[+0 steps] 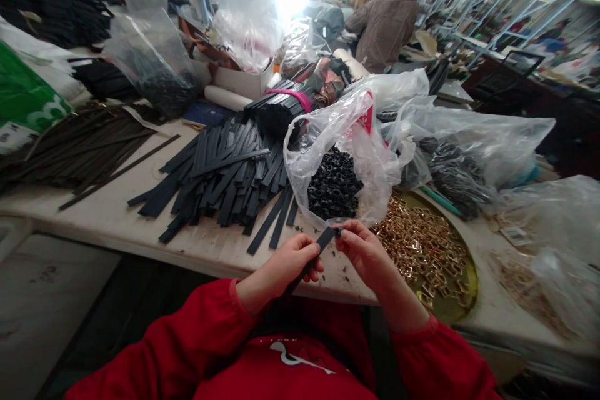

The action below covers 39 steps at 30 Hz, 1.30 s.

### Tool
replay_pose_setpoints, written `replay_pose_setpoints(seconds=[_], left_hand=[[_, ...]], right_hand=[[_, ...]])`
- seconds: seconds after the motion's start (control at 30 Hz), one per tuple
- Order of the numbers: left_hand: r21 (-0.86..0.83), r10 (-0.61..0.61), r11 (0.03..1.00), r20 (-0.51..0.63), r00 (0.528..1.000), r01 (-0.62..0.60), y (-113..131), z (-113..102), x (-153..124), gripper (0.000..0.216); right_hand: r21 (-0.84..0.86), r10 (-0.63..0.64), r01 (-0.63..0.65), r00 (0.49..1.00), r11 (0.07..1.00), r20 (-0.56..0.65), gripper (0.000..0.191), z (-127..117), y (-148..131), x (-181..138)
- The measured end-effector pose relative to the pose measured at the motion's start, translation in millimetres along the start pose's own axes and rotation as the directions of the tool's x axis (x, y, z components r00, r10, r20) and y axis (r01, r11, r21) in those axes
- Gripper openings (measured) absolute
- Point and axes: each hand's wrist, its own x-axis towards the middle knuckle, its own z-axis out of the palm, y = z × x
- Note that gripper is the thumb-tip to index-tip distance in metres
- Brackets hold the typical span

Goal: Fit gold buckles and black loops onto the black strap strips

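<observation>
A flat black strap point(324, 238) is pinched in my left hand point(300, 257), its lower part running down toward my lap. At its upper end, my right hand point(359, 247) closes its fingertips on a small black loop point(337, 232), which touches or nearly touches the strap's tip. Just beyond my hands, an open clear plastic bag holds many similar black loops point(334, 184). To the left lies a loose pile of black straps point(225, 169), a few of them close to my left hand.
A round brass-coloured tray point(473, 281) heaped with gold buckles point(417, 244) sits right of my right hand. Brown strips point(89, 144) lie far left. Plastic bags point(464, 162) crowd the right side. A strap bundle with a pink band point(290, 99) stands behind. A person point(387, 25) works beyond.
</observation>
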Motion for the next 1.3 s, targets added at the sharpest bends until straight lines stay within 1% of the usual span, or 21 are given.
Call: replay_pose_setpoints(seconds=[0.07,0.17,0.23,0.33,0.47,0.53,0.6,0.67,0.7,0.77,0.87,0.93,1.0,1.07,1.1,1.13,1.17,1.2,1.23,1.27,1.3], left_hand=[[0.020,-0.016,1.000,0.008,1.000,0.016,-2.1,2.4,-4.3,0.015],[0.060,0.005,0.998,0.000,1.000,-0.005,-6.5,3.6,-8.6,0.015],[0.124,0.061,0.991,-0.033,0.998,-0.057,-10.2,3.7,-9.6,0.014],[0.272,0.169,0.952,-0.080,0.982,-0.142,-17.1,4.4,-10.2,0.013],[0.421,0.230,0.888,-0.058,0.971,-0.185,-27.9,4.4,-13.3,0.012],[0.542,0.279,0.812,-0.035,0.960,-0.217,-31.6,2.5,-15.5,0.013],[0.675,0.331,0.695,0.005,0.944,-0.247,-32.5,-0.3,-17.1,0.015],[0.755,0.358,0.593,0.066,0.931,-0.282,-31.2,-2.6,-17.7,0.016],[0.770,0.362,0.565,0.091,0.928,-0.296,-30.2,-3.2,-17.6,0.016],[0.758,0.329,0.579,0.119,0.937,-0.300,-29.1,-3.1,-16.8,0.018],[0.693,0.216,0.683,0.109,0.970,-0.230,-30.7,-0.4,-14.9,0.029],[0.669,0.202,0.711,0.103,0.974,-0.218,-32.5,1.9,-13.2,0.040],[0.667,0.246,0.707,0.080,0.966,-0.235,-32.4,3.6,-11.0,0.044],[0.656,0.264,0.710,0.093,0.960,-0.258,-29.3,4.5,-8.1,0.041],[0.649,0.257,0.714,0.106,0.961,-0.263,-26.9,4.5,-6.4,0.038],[0.643,0.246,0.719,0.116,0.962,-0.262,-24.4,4.4,-4.4,0.033],[0.639,0.238,0.726,0.113,0.965,-0.254,-22.3,4.2,-2.2,0.029],[0.634,0.236,0.735,0.095,0.967,-0.241,-21.0,4.1,0.2,0.025],[0.626,0.240,0.746,0.064,0.969,-0.226,-20.7,4.2,2.8,0.023],[0.616,0.242,0.759,0.035,0.970,-0.212,-21.6,4.5,5.3,0.020],[0.602,0.242,0.772,0.018,0.970,-0.204,-23.6,5.2,7.6,0.019]], right_hand=[[0.089,0.012,-0.010,1.000,0.996,-0.023,0.029,5.3,4.4,-9.8],[0.055,-0.005,0.006,1.000,0.998,-0.019,0.028,6.7,10.1,-19.9],[0.023,-0.015,0.015,1.000,1.000,-0.009,0.025,5.4,13.7,-25.3],[0.047,-0.008,0.009,1.000,0.999,-0.026,0.023,4.1,20.4,-32.1],[0.070,-0.019,0.027,0.994,0.997,-0.112,0.017,5.7,31.0,-38.8],[-0.005,-0.086,0.086,0.987,0.996,-0.136,0.021,6.9,35.0,-42.9],[-0.142,-0.179,0.160,0.976,0.977,-0.126,0.023,7.5,37.5,-48.0],[-0.264,-0.226,0.204,0.973,0.943,-0.052,0.021,6.9,38.8,-52.4],[-0.289,-0.220,0.208,0.975,0.934,-0.008,0.020,6.2,39.3,-53.9],[-0.246,-0.175,0.178,0.984,0.953,0.034,0.025,4.5,40.4,-54.8],[-0.092,-0.097,0.095,0.995,0.991,-0.026,0.038,5.0,44.1,-53.4],[-0.038,-0.065,0.063,0.997,0.997,-0.053,0.043,8.0,48.3,-53.2],[-0.039,-0.066,0.064,0.997,0.997,-0.047,0.048,8.6,51.3,-53.8],[-0.161,-0.120,0.111,0.992,0.981,-0.047,0.052,0.4,48.8,-53.4],[-0.296,-0.173,0.149,0.983,0.944,-0.056,0.048,-8.1,44.7,-52.2],[-0.466,-0.234,0.178,0.970,0.866,-0.064,0.041,-19.1,38.9,-50.0],[-0.659,-0.306,0.189,0.950,0.728,-0.066,0.029,-31.8,32.0,-46.9],[-0.821,-0.365,0.167,0.930,0.545,-0.053,0.018,-44.9,24.6,-42.9],[-0.922,-0.386,0.117,0.922,0.370,-0.038,0.015,-57.1,17.7,-38.4],[-0.972,-0.369,0.078,0.929,0.221,-0.010,0.015,-67.4,12.0,-33.7],[-0.993,-0.336,0.062,0.942,0.101,0.025,0.014,-75.2,7.8,-29.1]])
